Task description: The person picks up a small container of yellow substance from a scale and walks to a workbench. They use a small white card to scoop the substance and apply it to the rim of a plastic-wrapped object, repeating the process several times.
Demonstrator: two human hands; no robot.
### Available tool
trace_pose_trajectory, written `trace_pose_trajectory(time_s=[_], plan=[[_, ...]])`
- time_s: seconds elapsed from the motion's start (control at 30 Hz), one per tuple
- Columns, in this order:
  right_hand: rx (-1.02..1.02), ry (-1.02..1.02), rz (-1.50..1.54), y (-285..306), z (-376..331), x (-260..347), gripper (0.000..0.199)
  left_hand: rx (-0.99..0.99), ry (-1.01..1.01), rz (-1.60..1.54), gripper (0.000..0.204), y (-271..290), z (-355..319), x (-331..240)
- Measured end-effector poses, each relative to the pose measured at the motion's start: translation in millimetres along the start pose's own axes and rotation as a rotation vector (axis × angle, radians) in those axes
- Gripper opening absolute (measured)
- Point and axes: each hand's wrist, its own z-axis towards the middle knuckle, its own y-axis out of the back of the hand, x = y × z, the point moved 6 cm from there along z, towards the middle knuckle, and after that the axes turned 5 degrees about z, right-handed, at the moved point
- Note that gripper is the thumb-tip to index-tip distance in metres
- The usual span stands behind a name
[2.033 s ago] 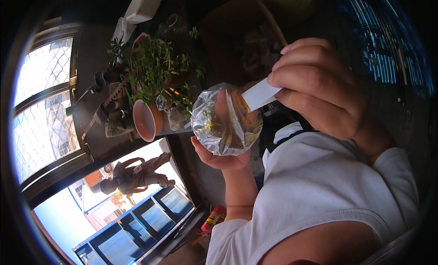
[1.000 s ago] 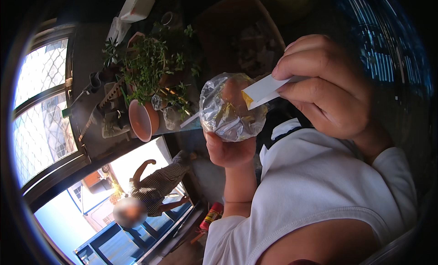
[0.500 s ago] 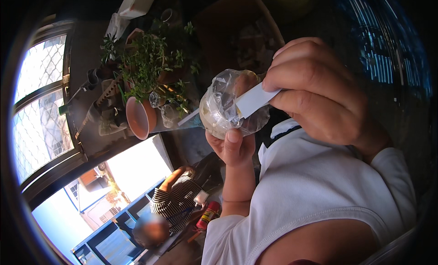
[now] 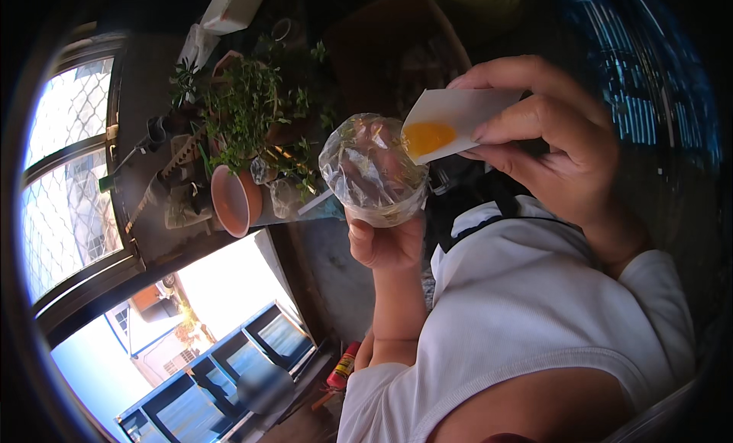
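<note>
Hands meet before a white shirt: left hand (image 4: 385, 243) cups a film-covered clear container (image 4: 374, 170) from below, right hand (image 4: 546, 141) pinches a white card (image 4: 450, 122) (orange smear on it) beside its rim. Beyond, potted herbs (image 4: 244, 111) crowd a grey windowsill (image 4: 145, 99) by sunlit windows (image 4: 65, 176).

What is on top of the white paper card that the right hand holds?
An orange-yellow blob lies on the white paper card, near its lower left corner. The right hand pinches the card's right end, so its fingers cover that part. The card's underside is hidden.
</note>
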Motion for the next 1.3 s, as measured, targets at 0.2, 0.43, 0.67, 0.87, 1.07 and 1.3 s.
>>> trace_pose_trajectory(time_s=[0.2, 0.43, 0.67, 0.87, 1.07, 1.3], plan=[[-0.016, 0.028, -0.090, -0.8, 1.1, -5.9, 0.035, -0.008, 0.138, -0.326, 0.061, 9.3, 0.4, 4.3], [0.022, 0.082, -0.207, 6.3, 4.0, -2.1, 0.040, 0.009, 0.160, -0.423, 0.060, 14.5, -1.1, 9.2], [0.058, -0.106, -0.115, 5.4, -1.7, -20.6, 0.036, -0.163, 0.072, -0.352, 0.066, 10.7, 6.5, 10.0], [0.087, -0.259, -0.022, -0.6, -0.7, -24.7, 0.011, -0.079, 0.099, -0.193, 0.059, 13.6, 8.8, 9.5], [0.087, -0.319, 0.065, -0.4, -4.7, -27.0, 0.007, -0.127, 0.095, -0.427, 0.052, 11.8, 13.4, 16.6], [-0.014, -0.483, 0.300, -1.4, -14.5, -42.2, 0.021, -0.163, 0.117, -0.159, 0.054, 13.3, 14.6, 20.0]])
